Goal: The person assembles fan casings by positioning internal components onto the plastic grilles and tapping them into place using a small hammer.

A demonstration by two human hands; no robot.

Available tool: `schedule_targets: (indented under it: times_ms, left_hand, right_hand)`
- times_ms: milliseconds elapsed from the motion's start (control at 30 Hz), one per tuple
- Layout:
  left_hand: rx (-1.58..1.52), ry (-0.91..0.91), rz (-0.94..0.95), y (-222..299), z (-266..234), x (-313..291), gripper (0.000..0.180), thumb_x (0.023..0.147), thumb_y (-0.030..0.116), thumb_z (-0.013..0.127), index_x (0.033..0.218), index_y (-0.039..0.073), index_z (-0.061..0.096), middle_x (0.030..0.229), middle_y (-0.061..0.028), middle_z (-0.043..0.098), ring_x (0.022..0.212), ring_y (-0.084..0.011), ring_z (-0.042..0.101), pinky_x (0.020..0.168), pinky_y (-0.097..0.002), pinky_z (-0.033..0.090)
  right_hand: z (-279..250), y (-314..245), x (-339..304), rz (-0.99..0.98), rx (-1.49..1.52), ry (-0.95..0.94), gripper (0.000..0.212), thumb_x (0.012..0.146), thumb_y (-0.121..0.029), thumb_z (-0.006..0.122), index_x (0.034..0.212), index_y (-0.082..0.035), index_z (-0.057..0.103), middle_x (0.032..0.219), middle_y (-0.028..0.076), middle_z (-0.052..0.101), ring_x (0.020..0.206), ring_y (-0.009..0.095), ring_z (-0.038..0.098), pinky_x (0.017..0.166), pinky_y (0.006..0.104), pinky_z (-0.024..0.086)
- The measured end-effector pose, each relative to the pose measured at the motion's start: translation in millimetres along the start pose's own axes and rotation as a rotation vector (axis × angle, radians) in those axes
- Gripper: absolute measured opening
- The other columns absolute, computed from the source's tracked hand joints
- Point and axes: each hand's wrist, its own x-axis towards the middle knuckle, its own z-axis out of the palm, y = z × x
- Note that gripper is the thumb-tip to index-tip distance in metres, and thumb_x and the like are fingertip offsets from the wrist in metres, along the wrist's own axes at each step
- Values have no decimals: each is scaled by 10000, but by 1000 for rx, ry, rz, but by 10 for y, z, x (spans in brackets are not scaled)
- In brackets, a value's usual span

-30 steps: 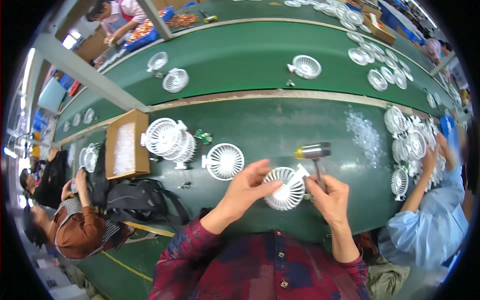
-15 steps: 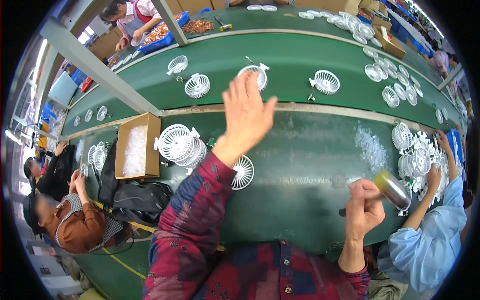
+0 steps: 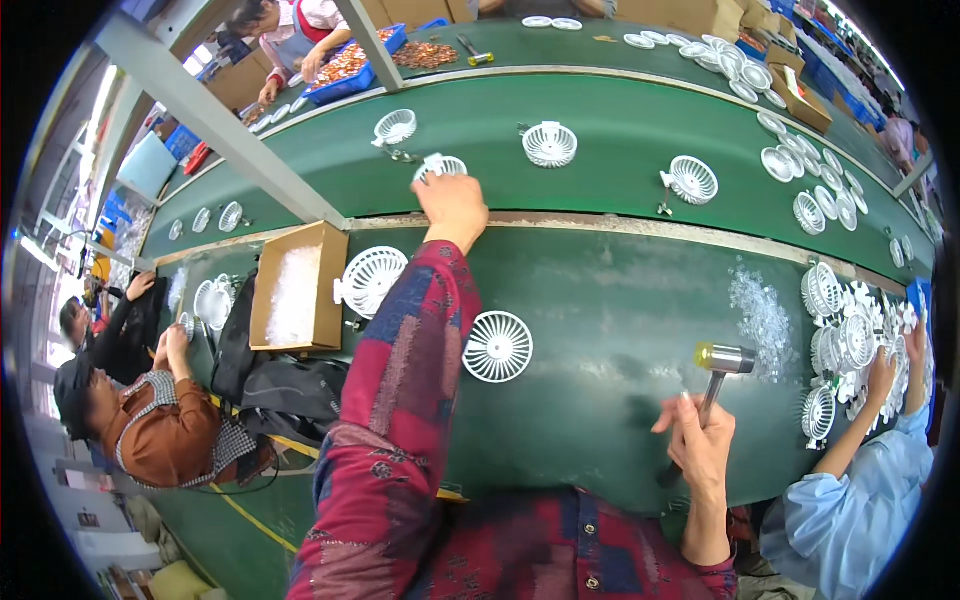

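Observation:
My left hand (image 3: 453,207) reaches over to the far green belt, its fingers curled on the rim of a white plastic fan cage (image 3: 438,163); the fingertips are partly hidden. Gripped in my right hand (image 3: 703,440) is a hammer (image 3: 724,359) with a yellow-and-dark head, held up over the near table. A round white slatted fan cover (image 3: 498,347) lies flat on the table just right of my left forearm. Left of that forearm sits another white fan cage (image 3: 372,282), partly hidden behind the sleeve.
A cardboard box (image 3: 330,290) of clear small parts and a black bag (image 3: 290,397) are at left. More fan cages (image 3: 550,145) lie along the belt. Clear bits (image 3: 760,315) are heaped at right, near a co-worker's blue sleeve (image 3: 850,515). A metal post (image 3: 225,130) slants at upper left.
My left hand has gone from spread fingers to curled on a fan cage, farther left on the belt. The hammer has swung from tilted right to nearly upright. The view has shifted slightly.

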Motion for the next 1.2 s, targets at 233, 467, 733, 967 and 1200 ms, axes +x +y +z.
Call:
schedule_targets:
  times_ms: [233,467,733,967,1200]
  left_hand:
    - [-610,222,199,461,-715,-509,143,776,149,564,790,11,597,683,-201,642,650,-400,640,608,-522,490]
    - [-1390,-125,292,716,-1564,-1758,211,864,240,670,899,53,576,714,-118,665,612,-262,657,566,-378,512]
    - [-1860,-692,388,663,-1604,-2187,286,972,72,516,1237,-34,510,1008,-124,690,939,-142,639,797,-312,510]
    - [-2038,-478,-15,365,-1318,-2306,349,942,29,540,1287,-10,498,1172,-153,634,810,-157,653,651,-278,563]
    - [-2060,-834,-198,254,-1291,-2228,423,991,194,513,1340,-38,457,1155,-238,630,663,-185,635,500,-291,534]
  right_hand:
    - [-10,-76,0,25,-9,38,191,949,-112,605,1029,53,660,675,106,660,390,15,361,359,197,249]
    - [250,-226,32,-171,-98,82,260,944,-105,603,1140,66,605,918,156,708,398,2,377,344,184,262]
    - [160,-238,-89,-184,-301,-19,131,876,-90,672,939,15,626,684,-45,534,540,23,406,467,205,290]
    - [124,-347,96,10,39,-88,267,947,-211,559,1049,31,606,571,-14,488,341,35,304,325,219,205]
    - [10,-516,332,134,130,-295,300,975,-250,529,990,37,615,568,-7,499,344,28,302,330,209,211]
